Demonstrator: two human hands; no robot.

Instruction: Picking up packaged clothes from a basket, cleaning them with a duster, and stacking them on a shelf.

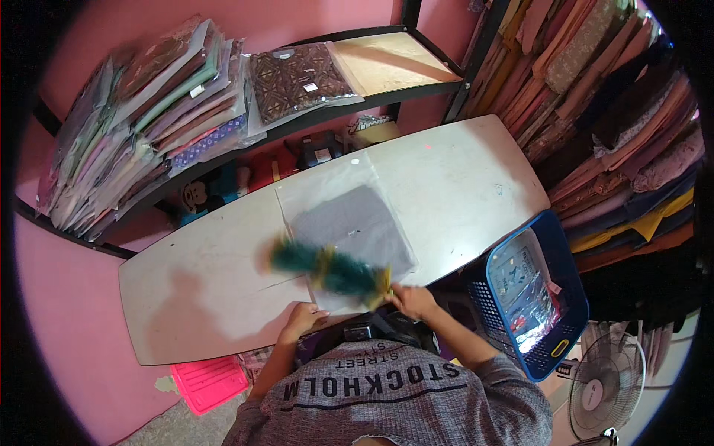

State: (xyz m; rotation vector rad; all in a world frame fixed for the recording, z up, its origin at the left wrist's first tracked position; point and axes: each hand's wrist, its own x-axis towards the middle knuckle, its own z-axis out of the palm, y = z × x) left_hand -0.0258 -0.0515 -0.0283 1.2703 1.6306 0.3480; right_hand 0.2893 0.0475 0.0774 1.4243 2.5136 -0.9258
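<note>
A clear plastic bag (346,175) with folded grey fabric (348,217) inside lies flat on the white table (463,167). My right hand (414,301) grips one end of a fluffy green and yellow duster (340,273). The duster is blurred and stretches leftward across the near part of the bag, hiding some of it. At the table's near edge, my left hand (305,320) touches the near left corner of the bag. Its fingers are curled, and whether they pinch the plastic is not clear.
Behind the table, a shelf (413,92) holds stacked bagged fabrics (167,111) and a brown patterned packet (301,81). A blue basket (574,290) with packets stands at the right, near a fan (608,384). Hanging clothes (608,106) crowd the right side. A pink plastic lid (212,384) is below left.
</note>
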